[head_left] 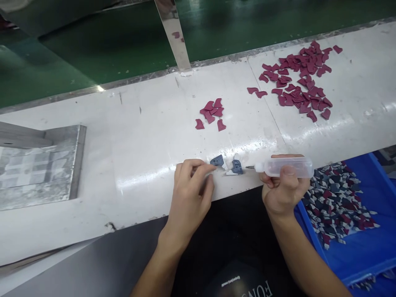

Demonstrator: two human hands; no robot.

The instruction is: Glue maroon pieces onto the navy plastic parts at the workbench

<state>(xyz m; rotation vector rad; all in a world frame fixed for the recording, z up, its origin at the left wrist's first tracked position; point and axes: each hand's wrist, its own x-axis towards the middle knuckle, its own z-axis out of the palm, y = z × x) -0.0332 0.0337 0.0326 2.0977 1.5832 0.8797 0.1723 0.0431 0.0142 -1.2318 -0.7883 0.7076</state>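
Note:
My right hand (286, 187) is wrapped round a clear plastic squeeze bottle (297, 167). The bottle lies nearly level, its thin metal needle tip (250, 167) pointing left. Just left of the tip lies a dark blue-grey shaped piece (237, 166) with a pale part under it. A second blue-grey piece (217, 161), also with a pale part, lies beside my left hand (190, 187). That hand's thumb and index finger are curled in a pinch close to this piece. Whatever sits between those fingertips is too small to make out.
Several maroon pieces (210, 111) lie ahead on the white worktable (148, 136), with a larger scatter of maroon pieces (305, 62) at the far right. A blue bin (346, 258) of mixed pieces stands below right. A metal plate stand (74, 165) is at left; a metal post (176, 37) rises behind.

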